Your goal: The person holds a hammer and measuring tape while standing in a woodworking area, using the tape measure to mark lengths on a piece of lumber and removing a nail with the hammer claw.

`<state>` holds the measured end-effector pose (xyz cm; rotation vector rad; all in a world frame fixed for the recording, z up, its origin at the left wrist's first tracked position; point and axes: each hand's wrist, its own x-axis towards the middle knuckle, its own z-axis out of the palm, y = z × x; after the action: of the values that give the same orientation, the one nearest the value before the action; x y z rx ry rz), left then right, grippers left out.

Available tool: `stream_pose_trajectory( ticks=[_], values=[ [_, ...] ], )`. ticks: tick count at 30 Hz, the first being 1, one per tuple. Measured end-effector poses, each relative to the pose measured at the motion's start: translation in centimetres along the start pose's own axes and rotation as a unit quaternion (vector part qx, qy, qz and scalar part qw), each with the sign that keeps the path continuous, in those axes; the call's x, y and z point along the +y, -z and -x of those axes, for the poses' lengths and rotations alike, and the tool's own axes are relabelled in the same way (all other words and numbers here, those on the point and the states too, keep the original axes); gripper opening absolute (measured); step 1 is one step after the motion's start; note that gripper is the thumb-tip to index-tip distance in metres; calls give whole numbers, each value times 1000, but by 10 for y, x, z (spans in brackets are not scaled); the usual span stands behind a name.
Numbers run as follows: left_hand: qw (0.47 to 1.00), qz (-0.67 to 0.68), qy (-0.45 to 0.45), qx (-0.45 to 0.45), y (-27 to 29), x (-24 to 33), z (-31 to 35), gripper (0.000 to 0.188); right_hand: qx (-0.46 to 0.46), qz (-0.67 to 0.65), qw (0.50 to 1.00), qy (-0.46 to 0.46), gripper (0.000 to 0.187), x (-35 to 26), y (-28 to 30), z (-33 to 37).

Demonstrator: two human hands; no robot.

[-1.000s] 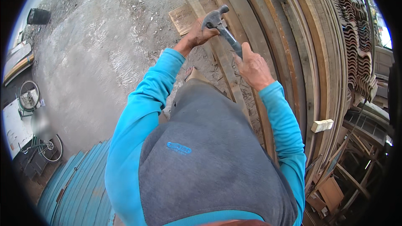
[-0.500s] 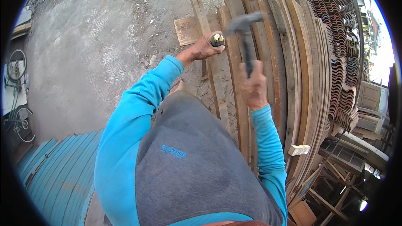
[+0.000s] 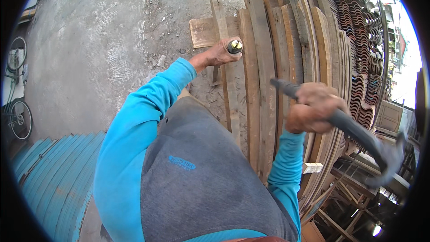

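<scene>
**Hammer (image 3: pixel 358 133) held out to the right, round-ended tool (image 3: pixel 235 46) gripped to its left**

The right hand (image 3: pixel 316 107) was clamped around the hammer's dark handle, in the air over the right side of the yard. The handle's butt pointed to the upper left; the head, blurred, lay to the lower right, well apart from the other hand. The left hand (image 3: pixel 218 54) was closed around the tool, whose dark end showed yellow on top; its working end could not be made out.

Beneath that hand ran a narrow plank (image 3: pixel 231 101), which crossed a short, wide board (image 3: pixel 202 33). To the right, long timber boards (image 3: pixel 263 80) lay side by side, and a small pale block (image 3: pixel 312 168) sat near the right sleeve (image 3: pixel 286 163). Farther right stood stacked wavy roof tiles (image 3: pixel 356 58).

On the left spread grey ground (image 3: pixel 80 62), with blue corrugated sheets (image 3: pixel 58 183) at the lower left and a bicycle (image 3: pixel 19 119) by the picture's edge.
</scene>
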<state>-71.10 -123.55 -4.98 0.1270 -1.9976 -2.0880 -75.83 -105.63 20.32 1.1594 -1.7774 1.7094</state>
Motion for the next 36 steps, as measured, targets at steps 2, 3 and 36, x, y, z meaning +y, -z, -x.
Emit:
stream_pose_trajectory(
  ticks=[2, 3, 36],
  values=[
    [1000, -3, -4, -12, -4, -2, -4, 17, -341, 282, 874, -203, 25, 38, 16, 87],
    [1000, 1, -13, -8, -3, -10, 1, 17, -490, 318, 745, -322, 33, 44, 9, 106],
    [993, 76, 68, -58, 8, 30, -7, 26, -274, 321, 732, -535, 54, 6, 113, 277]
  ],
)
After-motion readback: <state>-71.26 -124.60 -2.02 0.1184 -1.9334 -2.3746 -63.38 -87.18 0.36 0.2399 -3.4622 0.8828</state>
